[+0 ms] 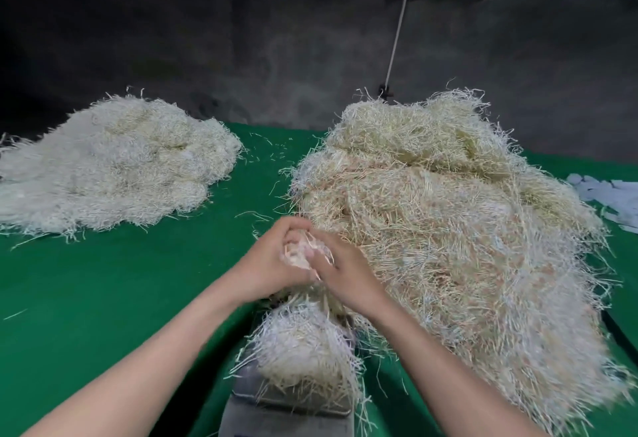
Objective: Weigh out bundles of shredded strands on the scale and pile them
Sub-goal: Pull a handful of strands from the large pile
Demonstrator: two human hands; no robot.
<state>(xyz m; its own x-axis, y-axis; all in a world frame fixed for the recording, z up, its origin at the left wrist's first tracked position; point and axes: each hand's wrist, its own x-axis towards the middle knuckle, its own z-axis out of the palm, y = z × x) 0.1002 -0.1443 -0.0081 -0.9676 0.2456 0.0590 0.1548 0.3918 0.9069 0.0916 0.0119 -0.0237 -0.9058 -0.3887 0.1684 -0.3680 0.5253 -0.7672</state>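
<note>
The table cover (121,281) is plain deep green. The left pile (114,164) is creamy white; the big right heap (448,212) runs straw-yellow with pinkish flecks (paler, almost white, at its fringes). The scale (286,417) is grey, the wall (276,39) dark grey and mottled, the cord (400,19) white.

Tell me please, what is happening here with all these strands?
A person is weighing shredded strands at a green table. The left hand and the right hand together grip a small bunch of strands just above a bundle that lies on the scale near the person. A big heap of loose strands sits to the right, touching the hands. A paler pile lies apart at the far left.
</note>
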